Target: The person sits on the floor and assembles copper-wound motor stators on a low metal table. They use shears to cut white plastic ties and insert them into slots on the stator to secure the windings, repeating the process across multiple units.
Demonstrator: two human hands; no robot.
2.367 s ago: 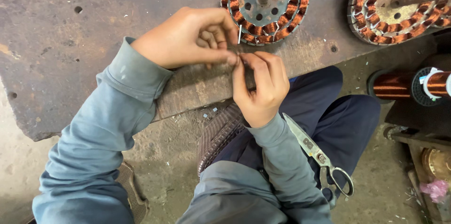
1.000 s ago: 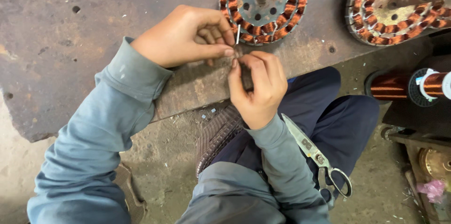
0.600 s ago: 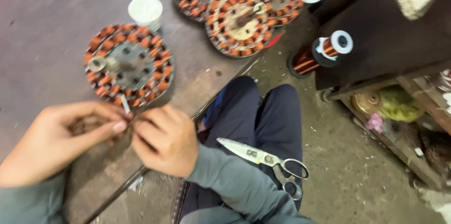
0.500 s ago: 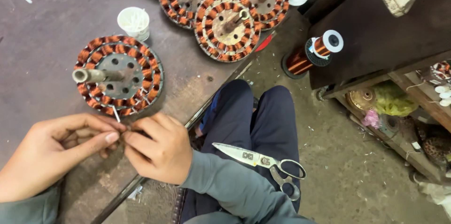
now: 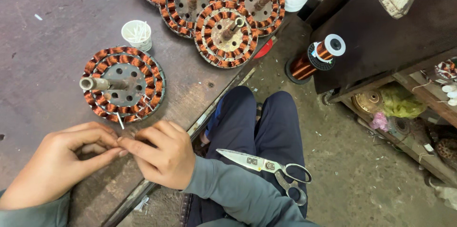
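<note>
at the lower left of the frame the left hand and the right hand meet fingertip to fingertip on the dark metal worktable, just below a copper-wound stator. both hands are pinched shut, thumb against forefinger, on something very thin between them; it looks like fine wire or a small sleeve, but it is too small to tell for certain. a short pale lead sticks out from the lower edge of the stator, just above the fingertips

the stator lies flat on the table at centre left, a ring of copper coils around a perforated steel core, with a steel shaft pointing toward the left. just above it, toward the upper left, stands a small white cup holding thin white pieces. along the top edge of the frame a cluster of more wound stators lies packed together, some overlapping

on the person's lap, in dark blue trousers at lower centre, rests a pair of scissors, blades shut and pointing left. right of centre, a spool of copper wire lies on its side on the concrete floor, beside a dark cabinet
</note>
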